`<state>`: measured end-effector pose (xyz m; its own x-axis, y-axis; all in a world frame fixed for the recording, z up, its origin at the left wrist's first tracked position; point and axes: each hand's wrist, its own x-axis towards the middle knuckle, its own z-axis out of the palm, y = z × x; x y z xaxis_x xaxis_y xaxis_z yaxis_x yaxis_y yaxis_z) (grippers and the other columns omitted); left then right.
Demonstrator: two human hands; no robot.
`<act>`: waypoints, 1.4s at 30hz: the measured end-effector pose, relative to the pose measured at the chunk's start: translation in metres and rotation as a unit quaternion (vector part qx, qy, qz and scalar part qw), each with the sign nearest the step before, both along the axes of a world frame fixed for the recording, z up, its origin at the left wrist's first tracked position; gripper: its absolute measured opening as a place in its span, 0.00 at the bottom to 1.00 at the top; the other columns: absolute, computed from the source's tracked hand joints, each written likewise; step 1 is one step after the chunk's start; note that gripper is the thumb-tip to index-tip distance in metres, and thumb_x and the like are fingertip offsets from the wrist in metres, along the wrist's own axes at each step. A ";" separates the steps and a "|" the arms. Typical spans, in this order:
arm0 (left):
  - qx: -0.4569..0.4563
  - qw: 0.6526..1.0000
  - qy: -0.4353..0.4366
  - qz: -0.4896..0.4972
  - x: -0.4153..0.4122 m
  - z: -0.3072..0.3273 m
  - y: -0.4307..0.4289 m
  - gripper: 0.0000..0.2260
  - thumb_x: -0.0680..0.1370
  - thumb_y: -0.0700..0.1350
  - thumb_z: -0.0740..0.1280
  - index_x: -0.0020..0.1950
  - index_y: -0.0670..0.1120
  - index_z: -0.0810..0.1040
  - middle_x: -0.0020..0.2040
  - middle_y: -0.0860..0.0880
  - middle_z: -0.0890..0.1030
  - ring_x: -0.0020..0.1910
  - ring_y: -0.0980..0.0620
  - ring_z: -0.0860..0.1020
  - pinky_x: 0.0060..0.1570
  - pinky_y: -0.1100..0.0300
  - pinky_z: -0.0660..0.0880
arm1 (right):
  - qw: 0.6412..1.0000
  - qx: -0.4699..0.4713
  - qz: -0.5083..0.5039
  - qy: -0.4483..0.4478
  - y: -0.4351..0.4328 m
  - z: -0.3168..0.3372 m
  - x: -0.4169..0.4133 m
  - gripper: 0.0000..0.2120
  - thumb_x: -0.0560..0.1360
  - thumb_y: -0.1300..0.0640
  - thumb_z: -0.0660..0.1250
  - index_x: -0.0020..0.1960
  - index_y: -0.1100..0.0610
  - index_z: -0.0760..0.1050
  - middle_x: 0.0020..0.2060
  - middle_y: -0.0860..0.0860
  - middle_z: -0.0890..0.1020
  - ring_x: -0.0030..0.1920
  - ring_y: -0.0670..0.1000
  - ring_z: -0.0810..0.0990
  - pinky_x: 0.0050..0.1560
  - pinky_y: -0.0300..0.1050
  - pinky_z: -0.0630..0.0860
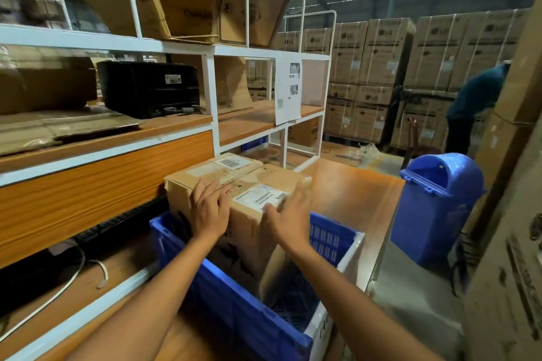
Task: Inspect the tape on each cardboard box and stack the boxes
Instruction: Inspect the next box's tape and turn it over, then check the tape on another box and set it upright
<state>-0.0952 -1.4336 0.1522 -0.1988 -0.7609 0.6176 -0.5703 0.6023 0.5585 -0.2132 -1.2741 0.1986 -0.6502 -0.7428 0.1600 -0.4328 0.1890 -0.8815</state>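
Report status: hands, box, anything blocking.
Left hand flat on box top. Right hand against its right side. Box stands in blue crate. Loose cardboard beside it.

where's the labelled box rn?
Head view, centre: the cardboard box sticks up from the far end of the blue crate, left hand on its top, right hand at its right edge.

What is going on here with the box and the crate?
A person is handling a cardboard box that stands in a blue plastic crate on a wooden table. The left hand lies flat on the box's top. The right hand presses with straight fingers against its upper right edge, beside a shipping label. Neither hand curls round the box. It rises well above the crate's rim. No stack is visible yet.
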 end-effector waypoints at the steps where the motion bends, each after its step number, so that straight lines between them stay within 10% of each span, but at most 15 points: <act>1: 0.002 1.000 -0.013 0.001 0.001 0.001 0.001 0.32 0.77 0.58 0.47 0.59 0.43 0.84 0.66 0.44 0.80 0.75 0.41 0.65 0.74 0.41 0.57 | 0.994 -0.025 0.004 0.110 0.002 -0.001 0.004 0.31 0.80 0.50 0.65 0.79 0.52 0.58 0.77 0.55 0.63 0.74 0.55 0.65 0.71 0.52 0.68; 4: 0.016 0.998 -0.054 0.010 0.005 0.004 0.006 0.30 0.78 0.57 0.46 0.62 0.48 0.83 0.71 0.49 0.76 0.78 0.45 0.59 0.77 0.40 0.44 | 0.963 -0.033 0.057 0.263 0.009 -0.005 0.005 0.17 0.85 0.53 0.55 0.69 0.55 0.75 0.69 0.53 0.74 0.73 0.52 0.66 0.72 0.46 0.59; 9: -0.027 0.996 -0.075 -0.046 0.004 0.021 0.027 0.29 0.82 0.57 0.45 0.68 0.46 0.78 0.73 0.51 0.74 0.80 0.53 0.54 0.75 0.51 0.38 | 0.950 -0.012 0.071 0.305 0.013 -0.013 -0.007 0.19 0.86 0.50 0.52 0.70 0.54 0.75 0.72 0.51 0.74 0.75 0.49 0.64 0.73 0.45 0.57; 15: 0.009 0.977 -0.150 -0.153 -0.011 0.047 0.061 0.27 0.84 0.56 0.45 0.67 0.45 0.78 0.70 0.45 0.76 0.74 0.49 0.68 0.78 0.46 0.48 | 0.967 0.004 0.114 0.230 0.018 -0.010 -0.013 0.22 0.85 0.47 0.55 0.76 0.52 0.69 0.77 0.52 0.66 0.78 0.50 0.59 0.75 0.49 0.55; 19: 0.038 0.979 -0.002 -0.199 -0.001 0.069 0.087 0.21 0.86 0.52 0.51 0.70 0.44 0.76 0.70 0.48 0.76 0.74 0.50 0.68 0.76 0.50 0.58 | 0.988 -0.088 0.106 0.070 0.042 0.000 -0.007 0.25 0.84 0.44 0.58 0.78 0.51 0.63 0.78 0.51 0.64 0.77 0.50 0.62 0.77 0.55 0.61; 26: 0.111 0.910 0.248 -0.312 0.032 0.066 0.185 0.26 0.82 0.56 0.52 0.71 0.42 0.75 0.70 0.53 0.74 0.66 0.72 0.69 0.66 0.76 0.61 | 0.974 -0.213 -0.003 -0.080 0.143 -0.004 0.027 0.26 0.78 0.37 0.58 0.73 0.45 0.69 0.60 0.33 0.75 0.64 0.41 0.74 0.68 0.59 0.74; 32: 0.206 0.857 0.227 -0.415 0.034 0.005 0.283 0.28 0.79 0.61 0.55 0.70 0.44 0.75 0.68 0.49 0.78 0.69 0.57 0.74 0.70 0.63 0.67 | 0.959 -0.225 -0.132 -0.113 0.281 -0.055 0.069 0.19 0.83 0.46 0.60 0.73 0.49 0.71 0.64 0.44 0.77 0.60 0.41 0.78 0.53 0.41 0.78; 38: 0.335 0.787 0.136 -0.500 0.004 -0.057 0.405 0.21 0.74 0.71 0.58 0.53 0.60 0.81 0.64 0.46 0.81 0.68 0.50 0.76 0.73 0.49 0.66 | 0.909 -0.206 -0.322 -0.167 0.431 -0.107 0.091 0.16 0.83 0.46 0.62 0.69 0.46 0.71 0.59 0.44 0.78 0.60 0.48 0.79 0.50 0.45 0.79; 42: 0.361 0.724 0.058 -0.585 -0.019 -0.073 0.518 0.26 0.75 0.67 0.56 0.62 0.53 0.77 0.65 0.44 0.80 0.69 0.51 0.74 0.73 0.54 0.65 | 0.849 -0.220 -0.447 -0.176 0.546 -0.124 0.106 0.13 0.83 0.47 0.61 0.66 0.46 0.74 0.54 0.43 0.80 0.55 0.48 0.80 0.48 0.47 0.78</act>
